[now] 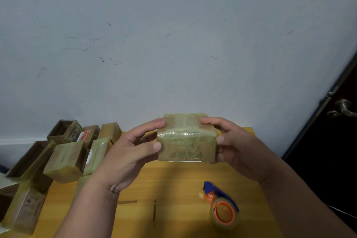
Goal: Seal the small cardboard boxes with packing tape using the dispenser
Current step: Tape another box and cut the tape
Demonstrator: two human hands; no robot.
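Note:
A small cardboard box (186, 141) wrapped in shiny clear tape is lifted above the yellow table (173, 189). My left hand (133, 152) grips its left end, thumb on the front face and fingers over the top. My right hand (237, 147) grips the right end the same way. Green printed symbols show on the box's front. The tape dispenser (220, 204), blue with an orange core and a clear roll, lies on the table below my right hand, untouched.
Several taped cardboard boxes (65, 160) crowd the table's left side, some stacked, and an open brown one (59, 130) stands at the back. A scuffed grey wall is behind. A dark door with a metal handle (343, 110) stands at the right.

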